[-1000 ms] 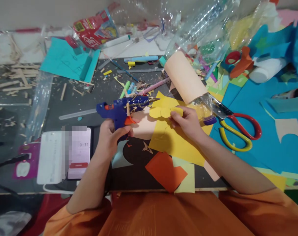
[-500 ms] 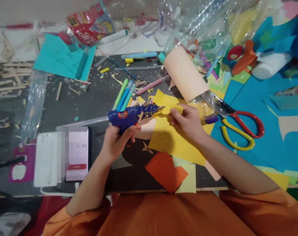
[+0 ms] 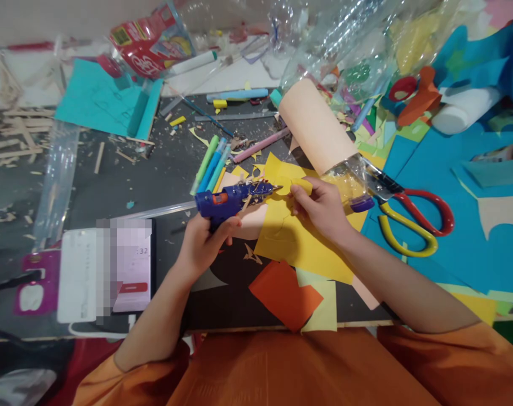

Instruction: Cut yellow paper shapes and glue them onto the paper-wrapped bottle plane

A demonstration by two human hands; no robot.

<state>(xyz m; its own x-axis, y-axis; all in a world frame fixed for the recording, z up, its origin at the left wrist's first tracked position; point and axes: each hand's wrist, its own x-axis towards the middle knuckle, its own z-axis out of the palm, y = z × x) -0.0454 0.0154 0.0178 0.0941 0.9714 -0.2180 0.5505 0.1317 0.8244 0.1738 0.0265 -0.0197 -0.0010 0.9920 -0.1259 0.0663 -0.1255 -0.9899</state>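
Observation:
My left hand point(image 3: 208, 239) is wrapped round the handle of a blue glue gun point(image 3: 229, 202), which has a clear glue stick point(image 3: 159, 211) sticking out of its back. Its nozzle points right, close to a small yellow paper piece point(image 3: 302, 187) pinched in my right hand point(image 3: 318, 206). Whether nozzle and paper touch is hard to tell. Beneath both lies a larger yellow sheet point(image 3: 315, 254) with lines drawn on it. Wood splinters cling to the front of the gun.
Scissors point(image 3: 429, 245) with red and yellow handles lie to the right, beside a bottle wrapped in peach paper point(image 3: 318, 127). Markers point(image 3: 214, 163) lie behind the gun. A phone point(image 3: 133, 270) is at the left, orange paper point(image 3: 286, 296) near the front edge, blue sheets point(image 3: 463, 237) at far right.
The glue gun has tipped slightly and its back end has shifted right in my left hand. My right hand still holds the yellow piece, almost unmoved. The view has shifted slightly.

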